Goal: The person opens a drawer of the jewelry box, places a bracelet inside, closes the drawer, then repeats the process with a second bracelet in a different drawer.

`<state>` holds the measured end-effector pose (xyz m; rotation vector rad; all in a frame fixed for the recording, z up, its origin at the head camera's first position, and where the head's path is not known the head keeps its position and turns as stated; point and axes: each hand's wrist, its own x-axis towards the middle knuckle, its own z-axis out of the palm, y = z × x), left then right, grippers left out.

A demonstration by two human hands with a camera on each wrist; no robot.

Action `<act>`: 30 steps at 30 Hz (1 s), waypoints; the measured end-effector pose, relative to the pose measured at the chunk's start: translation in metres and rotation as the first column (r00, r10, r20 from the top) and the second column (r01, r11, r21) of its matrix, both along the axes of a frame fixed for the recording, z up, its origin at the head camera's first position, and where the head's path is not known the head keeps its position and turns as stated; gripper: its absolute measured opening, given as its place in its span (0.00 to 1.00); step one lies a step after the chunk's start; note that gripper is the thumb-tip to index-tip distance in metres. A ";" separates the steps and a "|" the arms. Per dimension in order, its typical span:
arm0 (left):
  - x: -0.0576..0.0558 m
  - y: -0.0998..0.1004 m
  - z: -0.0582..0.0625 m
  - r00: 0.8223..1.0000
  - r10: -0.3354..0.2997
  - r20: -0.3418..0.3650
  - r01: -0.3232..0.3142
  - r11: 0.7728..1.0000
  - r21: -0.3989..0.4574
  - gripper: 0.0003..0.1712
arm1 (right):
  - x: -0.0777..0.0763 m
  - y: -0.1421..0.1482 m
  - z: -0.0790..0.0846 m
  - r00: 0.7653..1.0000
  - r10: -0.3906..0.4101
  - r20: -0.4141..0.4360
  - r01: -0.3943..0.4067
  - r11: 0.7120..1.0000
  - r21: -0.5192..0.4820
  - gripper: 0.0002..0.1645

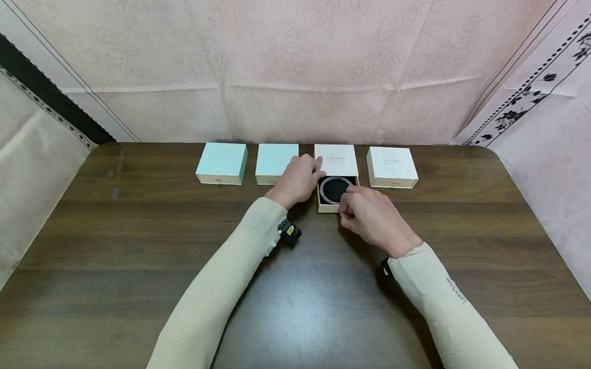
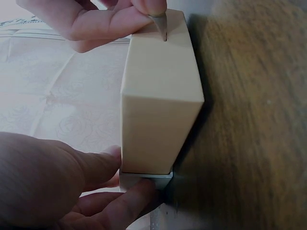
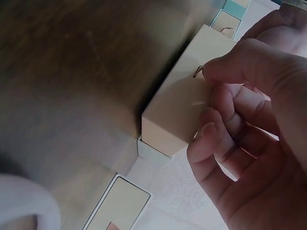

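A white drawer-style box (image 1: 336, 159) stands third from the left at the table's back edge, its cream drawer (image 2: 158, 129) pulled well out toward me. Inside, against a dark lining, lies a pale bangle-like ring (image 1: 321, 192). My left hand (image 1: 298, 179) grips the box's outer sleeve, thumb and fingers on opposite sides in the left wrist view. With thumb and fingertip, my right hand (image 1: 372, 214) pinches the small ribbon tab (image 3: 197, 71) on the drawer's front, its other fingers curled beside the drawer.
Two mint-green boxes (image 1: 222, 160) (image 1: 275, 159) stand to the left, the nearer one beside my left hand. Another white box (image 1: 391, 165) is at the right. All rest on the brown wooden table (image 1: 288, 308), with a pale patterned cloth (image 1: 293, 60) hanging behind.
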<state>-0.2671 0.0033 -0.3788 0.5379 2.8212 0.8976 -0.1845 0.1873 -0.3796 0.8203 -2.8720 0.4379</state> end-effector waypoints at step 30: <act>-0.001 0.000 -0.001 1.000 0.005 -0.002 -0.005 1.000 -0.005 0.22 | -0.007 -0.002 0.002 1.000 -0.022 0.003 0.022 1.000 0.013 0.05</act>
